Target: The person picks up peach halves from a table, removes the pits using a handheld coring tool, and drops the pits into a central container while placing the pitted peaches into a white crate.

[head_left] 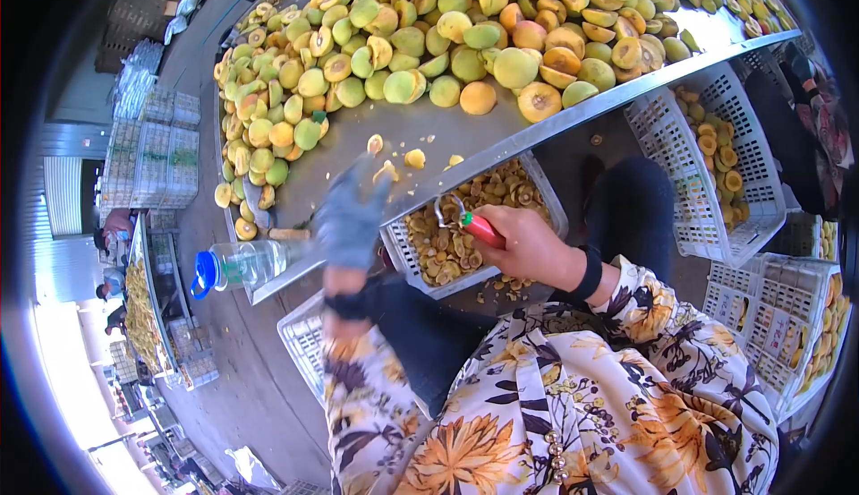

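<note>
My right hand is wrapped round the red handle of a tool, whose curved metal end points left above a white basket of cut fruit pieces. My left hand, in a grey glove and smeared by motion, is over the near edge of the metal table. Its fingers look spread, with nothing seen between them. Just past its fingertips lie small fruit bits. Halved green and orange fruit is heaped across the table's far side.
A clear bottle with a blue cap stands at the table's left corner, near a wooden handle. Another white basket of fruit is at the right, with stacked crates below it. People are at another table, far left.
</note>
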A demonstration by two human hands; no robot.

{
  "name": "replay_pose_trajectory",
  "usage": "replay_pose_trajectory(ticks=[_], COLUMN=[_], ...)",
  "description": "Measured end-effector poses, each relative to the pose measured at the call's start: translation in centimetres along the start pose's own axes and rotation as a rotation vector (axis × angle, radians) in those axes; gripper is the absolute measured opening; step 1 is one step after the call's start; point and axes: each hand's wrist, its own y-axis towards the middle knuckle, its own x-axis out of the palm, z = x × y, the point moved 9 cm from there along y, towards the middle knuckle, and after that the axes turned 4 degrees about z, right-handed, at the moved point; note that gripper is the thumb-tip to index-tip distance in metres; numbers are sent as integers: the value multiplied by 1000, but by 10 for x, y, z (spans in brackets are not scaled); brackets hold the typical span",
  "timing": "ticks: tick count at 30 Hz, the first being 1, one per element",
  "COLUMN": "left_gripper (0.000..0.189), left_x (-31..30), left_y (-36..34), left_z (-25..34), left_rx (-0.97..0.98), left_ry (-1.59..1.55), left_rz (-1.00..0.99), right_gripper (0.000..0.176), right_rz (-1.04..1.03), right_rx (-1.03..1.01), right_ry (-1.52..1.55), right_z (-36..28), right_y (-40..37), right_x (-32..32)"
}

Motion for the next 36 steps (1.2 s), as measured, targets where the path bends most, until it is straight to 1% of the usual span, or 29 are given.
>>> replay_pose_trajectory(ticks=[1,2,3,5,6,7,8,9,11,12,14,16,17,18,20,22,24,25,28,30,32,33,35,36], left_gripper=[43,45,47,51,52,52,52,52,44,39,38,40,49,56,59,61,62,60,59,58,56,56,55,55], left_x=[28,57,86,149,167,179,189,189,174,164,155,142,136,132,117,107,105,103,106,107,100,101,97,101], left_y=[23,43,60,85,83,89,95,97,100,101,80,48,33,18,-5,-23,-37,-38,-47,-50,-45,-45,-42,-41], left_z=[28,50,72,96,108,109,109,111,103,95,58,48,47,38,30,37,27,29,34,43,48,48,48,43], left_rx=[103,192,283,265,247,238,228,240,233,336,-267,-462,-496,-547,-686,-692,-804,-741,-773,-753,-649,-650,-565,-568], left_ry=[-60,-57,-56,82,224,264,307,308,160,15,-784,-1279,-1423,-1423,-1471,-1454,-1379,-1362,-1343,-1358,-1334,-1338,-1214,-1219], left_rz=[-9,16,41,-92,-174,-194,-216,-221,-166,-53,-278,-435,-502,-579,-388,-412,-251,-224,-284,-319,-199,-204,-204,-206], right_gripper=[20,20,19,19,19,20,20,23,25,25,26,26,26,26,26,24,21,21,20,20,20,20,20,20], right_rz=[24,49,108,131,134,219,231,228,223,260,292,263,256,241,141,89,24,6,-24,-24,-25,-13,-3,-13], right_rx=[52,105,90,121,149,91,94,136,182,194,200,290,254,251,170,163,169,184,204,226,246,234,222,242], right_ry=[29,57,58,52,61,55,48,43,48,51,70,57,53,66,28,44,17,26,11,-18,-47,-65,-86,-41], right_z=[0,2,-1,0,2,-2,-2,-2,2,5,9,19,20,20,9,11,12,14,10,13,18,18,16,15], right_y=[-2,-4,-8,-17,-21,-23,-23,-25,-27,-25,-18,-11,-7,-3,6,9,8,7,4,1,-3,-5,-8,-10], right_x=[-9,-18,-30,-49,-56,-67,-75,-80,-81,-83,-82,-74,-66,-60,-41,-22,-7,-3,-2,-4,-5,-5,-5,-3])
